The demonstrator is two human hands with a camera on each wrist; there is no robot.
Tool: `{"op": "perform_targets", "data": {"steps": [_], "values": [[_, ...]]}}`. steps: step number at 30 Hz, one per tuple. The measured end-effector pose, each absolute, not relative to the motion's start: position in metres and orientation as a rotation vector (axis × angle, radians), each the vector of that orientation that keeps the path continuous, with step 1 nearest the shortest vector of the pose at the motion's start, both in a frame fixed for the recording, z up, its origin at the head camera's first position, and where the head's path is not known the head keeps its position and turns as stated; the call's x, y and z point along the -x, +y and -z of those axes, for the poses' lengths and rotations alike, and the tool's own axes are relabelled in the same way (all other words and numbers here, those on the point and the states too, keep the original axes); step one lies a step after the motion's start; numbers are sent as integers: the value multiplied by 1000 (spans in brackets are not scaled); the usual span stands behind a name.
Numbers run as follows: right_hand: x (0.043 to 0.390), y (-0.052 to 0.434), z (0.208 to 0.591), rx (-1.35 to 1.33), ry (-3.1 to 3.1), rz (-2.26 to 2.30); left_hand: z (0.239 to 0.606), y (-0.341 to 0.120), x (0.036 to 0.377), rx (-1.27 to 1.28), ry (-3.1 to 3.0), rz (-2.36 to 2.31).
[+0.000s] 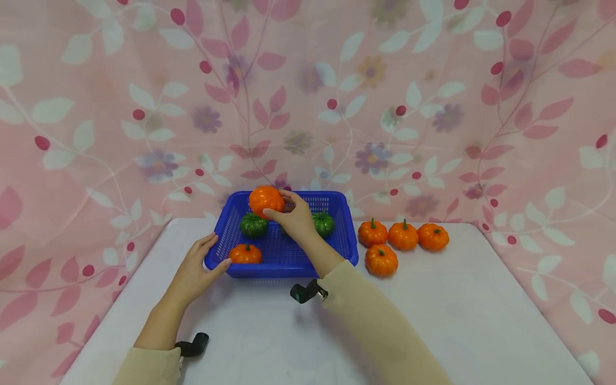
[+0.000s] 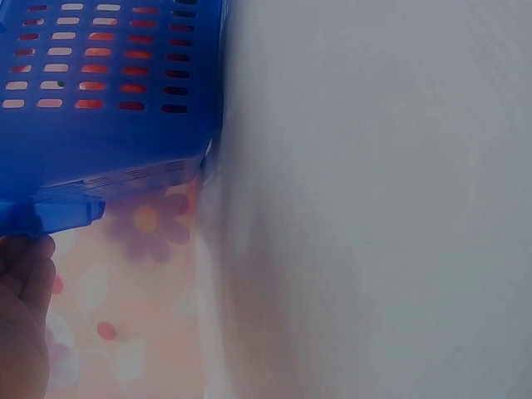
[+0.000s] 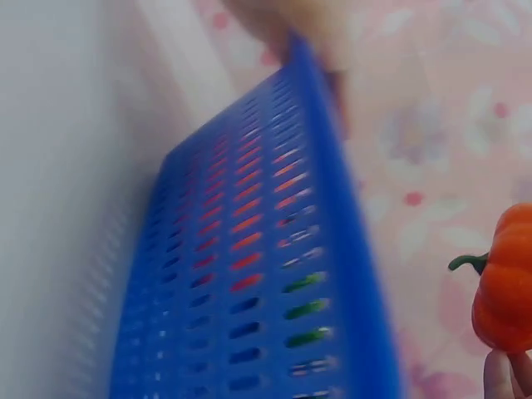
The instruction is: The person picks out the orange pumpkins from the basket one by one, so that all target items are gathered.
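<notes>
My right hand (image 1: 295, 216) holds a small orange pumpkin (image 1: 266, 201) over the far left part of a blue plastic basket (image 1: 281, 271). In the right wrist view this pumpkin (image 3: 505, 278) shows its green stem, with fingertips against it. My left hand (image 1: 194, 272) rests at the basket's near left corner, thumb at the front rim and fingers, fairly straight, at the left rim. The left wrist view has fingertips (image 2: 37, 249) at the rim from outside. In the basket are another orange pumpkin (image 1: 246, 254) and green pumpkins (image 1: 254, 225), partly hidden by my right hand.
Right of the basket, several orange pumpkins (image 1: 403, 236) stand on the white-covered table (image 1: 457, 310), three in a row and one nearer. A flowered pink cloth (image 1: 308, 107) hangs behind. Each wrist wears a small black camera (image 1: 194, 345).
</notes>
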State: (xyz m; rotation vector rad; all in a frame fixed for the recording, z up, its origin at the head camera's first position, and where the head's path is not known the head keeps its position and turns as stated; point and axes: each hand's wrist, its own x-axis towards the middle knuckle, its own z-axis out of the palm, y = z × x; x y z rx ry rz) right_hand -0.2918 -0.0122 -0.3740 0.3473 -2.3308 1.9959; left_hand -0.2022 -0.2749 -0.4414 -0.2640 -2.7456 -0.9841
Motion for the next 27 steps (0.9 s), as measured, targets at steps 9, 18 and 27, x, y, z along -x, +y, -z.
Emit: {"op": "perform_targets", "data": {"steps": [9,18,27], "values": [[263,39,354,-451,-2269,-1947,442,-275,204,263,-2745,969],[239,112,345,-444,-2195,-1898,445,-276,205,243,-2764,971],[224,182,339,-254,-2207,-1792,442,-275,204,238,-2763,969]]}}
